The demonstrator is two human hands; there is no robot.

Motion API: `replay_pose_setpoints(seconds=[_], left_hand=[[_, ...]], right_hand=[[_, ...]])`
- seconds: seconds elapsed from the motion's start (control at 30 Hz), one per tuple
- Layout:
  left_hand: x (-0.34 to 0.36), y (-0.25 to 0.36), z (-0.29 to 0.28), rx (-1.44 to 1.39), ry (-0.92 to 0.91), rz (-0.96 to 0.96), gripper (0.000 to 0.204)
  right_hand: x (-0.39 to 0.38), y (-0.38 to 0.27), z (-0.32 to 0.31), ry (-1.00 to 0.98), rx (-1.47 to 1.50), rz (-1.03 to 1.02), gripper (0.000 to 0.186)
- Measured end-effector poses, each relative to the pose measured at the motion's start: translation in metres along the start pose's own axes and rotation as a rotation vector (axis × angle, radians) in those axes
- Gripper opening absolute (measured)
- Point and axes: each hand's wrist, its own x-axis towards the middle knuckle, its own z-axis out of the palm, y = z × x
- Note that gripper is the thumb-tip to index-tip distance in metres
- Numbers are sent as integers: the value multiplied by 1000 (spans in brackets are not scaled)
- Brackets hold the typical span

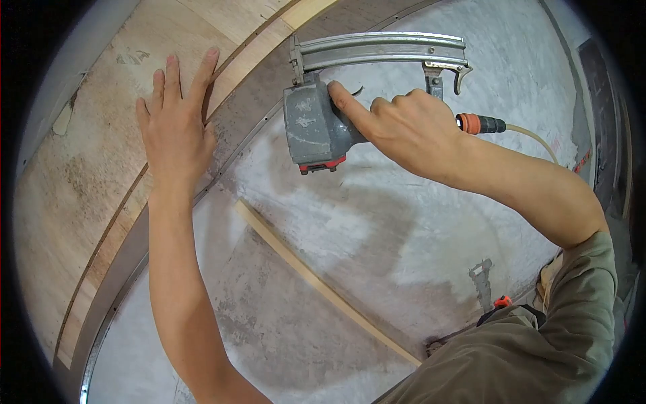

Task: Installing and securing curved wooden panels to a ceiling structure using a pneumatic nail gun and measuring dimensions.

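Closest to the wearer, at four o'clock, is the olive-grey shirt (511,353), with a small orange-red item (503,301) just beyond its edge, too little shown to identify. A thin, pale wooden strip (316,279) lies on the smeared grey floor (269,323), slanting from five o'clock up to a point left of the centre.

Farther out, at ten o'clock, the left hand (178,135) lies palm down with its fingers spread and nothing in their grasp. It rests on the stained plywood surface (87,175), which spans eight to eleven o'clock, and its thumb side reaches over the curved wooden band (252,57) edging the plywood. A dark, narrow gap runs between plywood and band, and the index fingertip sits close to it.

The right hand (417,135), toward two o'clock, has its fingers wrapped around the grip of a nail gun (309,124); one digit stretches along the housing, and the trigger is hidden. The tool's grey body is at twelve o'clock, held above the floor, with its red-edged cap (323,165) turned toward the wearer. Its silver magazine rail (383,52) extends along the far side toward one o'clock. Between two and three o'clock, an orange-and-black coupling (476,124) joins the tool to a pale hose (535,137).
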Motion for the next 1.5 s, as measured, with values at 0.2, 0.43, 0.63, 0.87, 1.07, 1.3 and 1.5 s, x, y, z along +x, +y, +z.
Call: replay_pose_setpoints(seconds=[0.2,0.43,0.63,0.87,1.07,1.3,1.5], left_hand=[[1,0,-2,0,-20,-1,98],[0,-2,-5,-12,-21,-12,98],[1,1,1,-11,-24,-11,97],[1,1,-1,-15,-17,0,98],[-1,-1,-1,-12,-11,6,98],[-1,0,-1,-7,-20,-8,98],[1,1,-4,-8,-1,-4,97]], right_hand=[[-2,2,-3,5,6,-22,62],[-2,2,-6,9,11,-25,61],[0,5,2,17,7,-37,60],[-2,1,1,23,-44,-27,59],[0,1,3,27,-53,-25,44],[-5,-10,3,-19,-15,-52,57],[-5,-7,-9,-49,20,-7,63]])
